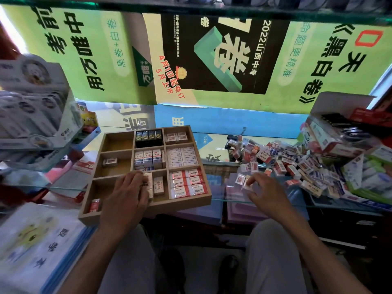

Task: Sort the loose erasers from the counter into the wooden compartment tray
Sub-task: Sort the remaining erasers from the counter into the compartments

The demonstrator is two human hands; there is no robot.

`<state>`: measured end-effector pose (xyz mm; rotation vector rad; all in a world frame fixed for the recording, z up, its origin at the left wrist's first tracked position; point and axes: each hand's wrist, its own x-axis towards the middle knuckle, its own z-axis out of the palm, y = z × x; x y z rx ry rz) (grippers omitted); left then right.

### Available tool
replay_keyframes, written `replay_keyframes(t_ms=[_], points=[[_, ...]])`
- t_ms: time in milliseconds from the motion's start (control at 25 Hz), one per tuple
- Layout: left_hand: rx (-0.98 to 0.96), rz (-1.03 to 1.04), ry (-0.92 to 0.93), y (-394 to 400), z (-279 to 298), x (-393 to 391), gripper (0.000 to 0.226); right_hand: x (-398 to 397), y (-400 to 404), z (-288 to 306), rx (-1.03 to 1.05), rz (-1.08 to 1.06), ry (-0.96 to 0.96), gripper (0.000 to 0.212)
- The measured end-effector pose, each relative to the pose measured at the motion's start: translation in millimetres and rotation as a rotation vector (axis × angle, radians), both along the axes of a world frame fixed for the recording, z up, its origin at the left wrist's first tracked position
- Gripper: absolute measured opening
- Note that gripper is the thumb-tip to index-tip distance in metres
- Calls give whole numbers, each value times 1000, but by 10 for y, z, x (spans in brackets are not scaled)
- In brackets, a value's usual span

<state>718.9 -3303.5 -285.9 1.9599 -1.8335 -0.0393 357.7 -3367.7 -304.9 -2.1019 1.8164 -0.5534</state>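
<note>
Nine compartments divide the wooden tray (pixel 146 211), which sits on the glass counter (pixel 222 166) toward the person's left. The top row holds an empty cell, a cell of black-wrapped erasers (pixel 149 135), and a few white ones. The middle row has a single eraser (pixel 109 161) at left, upright blue-and-white erasers (pixel 147 158) in the centre, and a flat white stack (pixel 182 156) at right. In the bottom row a lone red-labelled eraser (pixel 94 205) lies in the left cell, and red-and-white 2B erasers (pixel 188 183) fill the right cell.

The left hand (pixel 127 196) reaches over the tray's bottom-centre cell, its fingers curled around a pale eraser (pixel 147 181) that stands just beside another pale eraser (pixel 158 185) lying in the same cell.

The right hand (pixel 266 193) hovers over the counter to the right of the tray, thumb and fingertips pinching a small wrapped eraser (pixel 247 183); one more small eraser (pixel 240 179) lies just beside it. Beyond, a loose heap of erasers (pixel 286 160) spreads across the glass, running up against stacked product boxes (pixel 360 166) on the right.
</note>
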Motion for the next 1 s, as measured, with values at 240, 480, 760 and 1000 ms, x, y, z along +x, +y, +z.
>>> replay_keyframes(t_ms=[240, 480, 760, 1000], points=[[-33, -32, -24, 11, 4, 3, 20, 345, 183, 253, -315, -81, -319, 20], [-30, -36, -9, 14, -53, 41, 27, 1550, 197, 599, -275, 465, -161, 26], [-64, -51, -17, 2, -71, 63, 13, 2170, -154, 705, -129, 568, 316, 31], [-86, -33, -47, -12, -91, 45, 13, 2119, -163, 591, -176, 623, 367, 29]])
